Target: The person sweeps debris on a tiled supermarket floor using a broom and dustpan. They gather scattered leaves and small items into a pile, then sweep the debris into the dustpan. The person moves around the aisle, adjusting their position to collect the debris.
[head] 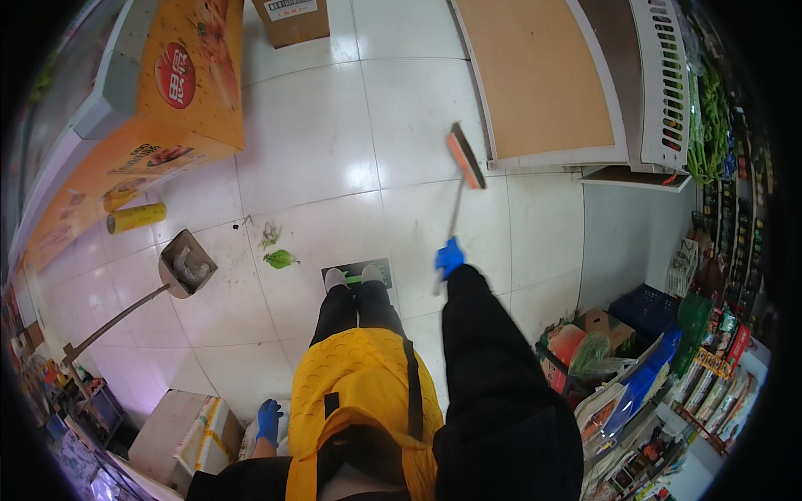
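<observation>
My right hand [450,257], in a blue glove, grips the handle [458,210] of a broom. The broom's head [465,156], orange with dark bristles, rests on the tiled floor beside a cabinet base. At my left side hangs my left hand [269,423], also gloved in blue, with fingers apart and nothing seen in it. A green leaf [281,258] and a pale wilted scrap [270,234] lie on the tiles ahead of my feet. Farther left stands a long-handled dustpan [188,263] with crumpled clear plastic [190,265] inside.
A yellow roll [136,218] lies by an orange-sided display case [188,131]. A cardboard box [291,22] stands ahead. Vegetable shelving [664,81] rises at right, above crates and produce boxes [604,332]. Boxes [182,432] stand behind my left hand. A floor sign [357,275] lies underfoot.
</observation>
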`<action>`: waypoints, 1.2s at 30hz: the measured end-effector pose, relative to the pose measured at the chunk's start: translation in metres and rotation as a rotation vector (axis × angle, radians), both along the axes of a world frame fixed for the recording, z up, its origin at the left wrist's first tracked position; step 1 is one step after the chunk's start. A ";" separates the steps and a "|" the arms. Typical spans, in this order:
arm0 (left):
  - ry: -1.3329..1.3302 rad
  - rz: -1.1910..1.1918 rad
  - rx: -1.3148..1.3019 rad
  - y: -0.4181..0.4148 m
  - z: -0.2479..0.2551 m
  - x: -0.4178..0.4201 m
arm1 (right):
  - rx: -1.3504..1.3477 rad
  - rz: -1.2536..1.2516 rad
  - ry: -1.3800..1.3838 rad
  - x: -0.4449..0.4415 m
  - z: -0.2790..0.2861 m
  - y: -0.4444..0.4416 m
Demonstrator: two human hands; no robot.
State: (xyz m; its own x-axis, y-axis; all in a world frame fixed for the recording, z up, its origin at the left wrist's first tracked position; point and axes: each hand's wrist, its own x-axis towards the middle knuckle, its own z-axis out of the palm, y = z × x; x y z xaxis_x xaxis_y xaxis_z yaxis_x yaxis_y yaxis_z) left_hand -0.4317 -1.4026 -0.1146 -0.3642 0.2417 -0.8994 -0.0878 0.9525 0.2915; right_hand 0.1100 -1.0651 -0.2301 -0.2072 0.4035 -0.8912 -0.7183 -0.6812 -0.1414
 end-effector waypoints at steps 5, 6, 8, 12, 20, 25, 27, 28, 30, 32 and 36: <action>-0.021 0.031 0.012 0.011 0.000 -0.013 | 0.012 0.360 -0.589 -0.197 -0.001 -0.108; -0.017 0.029 0.023 0.015 0.001 -0.015 | -0.009 0.184 -0.181 -0.227 0.013 -0.119; -0.023 0.057 0.018 0.027 0.001 -0.019 | -0.220 0.137 0.010 -0.263 0.053 -0.118; 0.010 0.060 0.055 0.055 -0.002 -0.019 | -0.153 0.341 0.002 -0.256 0.128 -0.053; 0.007 0.128 0.051 0.093 -0.017 0.009 | 0.112 0.039 -0.073 -0.076 0.069 0.046; 0.051 0.191 -0.036 0.123 -0.031 0.068 | 0.067 -0.033 -0.124 0.090 -0.016 0.178; -0.020 0.228 -0.159 0.144 -0.026 0.091 | 0.247 -0.025 0.089 0.099 -0.033 0.196; 0.056 0.133 -0.178 0.156 -0.026 0.111 | 0.393 0.034 -0.019 0.092 -0.035 0.197; 0.049 0.057 -0.045 0.180 -0.018 0.147 | 0.229 0.059 -0.254 0.037 -0.025 0.164; 0.075 0.064 -0.016 0.207 -0.010 0.180 | -0.192 0.254 -0.275 -0.029 0.006 0.125; 0.102 0.033 -0.007 0.231 0.011 0.218 | -0.285 0.318 -0.027 -0.096 0.092 0.110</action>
